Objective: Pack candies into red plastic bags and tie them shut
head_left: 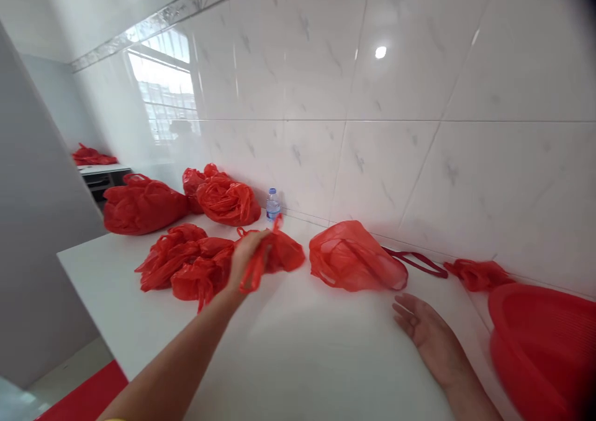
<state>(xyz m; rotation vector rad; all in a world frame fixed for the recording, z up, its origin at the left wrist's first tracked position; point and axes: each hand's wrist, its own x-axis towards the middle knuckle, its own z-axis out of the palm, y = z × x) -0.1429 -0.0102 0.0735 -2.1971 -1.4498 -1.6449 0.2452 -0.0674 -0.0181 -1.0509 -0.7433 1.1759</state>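
My left hand (251,256) is closed on a red plastic bag (285,251), gripping it near its handles above the white table (298,359). Just left of that hand lies a heap of crumpled red plastic bags (186,262). My right hand (423,331) is open over the table, palm turned inward, with nothing in it. Close beyond its fingertips sits a puffed-out red plastic bag (351,256), with a dark red strap (416,262) behind it. What the held bag contains, if anything, is hidden.
Filled red bags (142,205) and a bundled red bag (228,200) stand at the back left. A small water bottle (273,203) is by the tiled wall (395,160). At right are a red basin (526,346) and another crumpled red bag (482,275).
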